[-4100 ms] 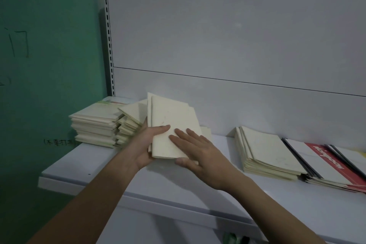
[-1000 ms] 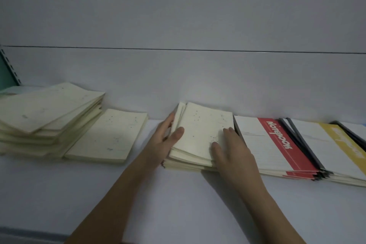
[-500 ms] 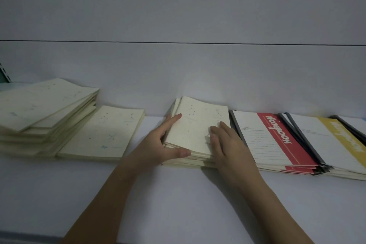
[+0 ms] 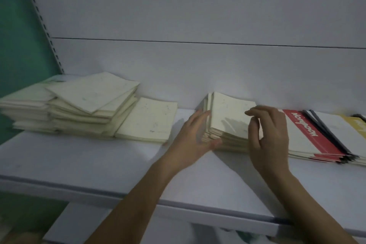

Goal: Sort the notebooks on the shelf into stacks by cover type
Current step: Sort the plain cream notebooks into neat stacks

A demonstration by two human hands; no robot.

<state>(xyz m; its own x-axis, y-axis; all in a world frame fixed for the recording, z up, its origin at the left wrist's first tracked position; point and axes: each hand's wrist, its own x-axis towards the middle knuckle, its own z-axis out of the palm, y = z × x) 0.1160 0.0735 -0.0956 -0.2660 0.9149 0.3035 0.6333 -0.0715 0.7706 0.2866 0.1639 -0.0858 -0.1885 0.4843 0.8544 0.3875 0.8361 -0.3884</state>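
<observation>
Resting mid-shelf against the back panel, cream notebook stack [image 4: 227,123] is flanked by left hand [image 4: 195,140], fingers spread at its left edge, and right hand [image 4: 267,136], fingers loosely curled above, nothing gripped. Red-banded notebooks [image 4: 309,134] touch its right side. Risk judged: loose, uneven covers could be fanned or toppled by a careless lift.

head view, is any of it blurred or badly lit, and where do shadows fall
Head view: dim, flat light with a cool grey cast; the left hand is smeared by motion blur, the right hand sharper; its fingers cast a shadow on the middle cream stack; the shelf edge bows from wide-angle distortion.
</observation>
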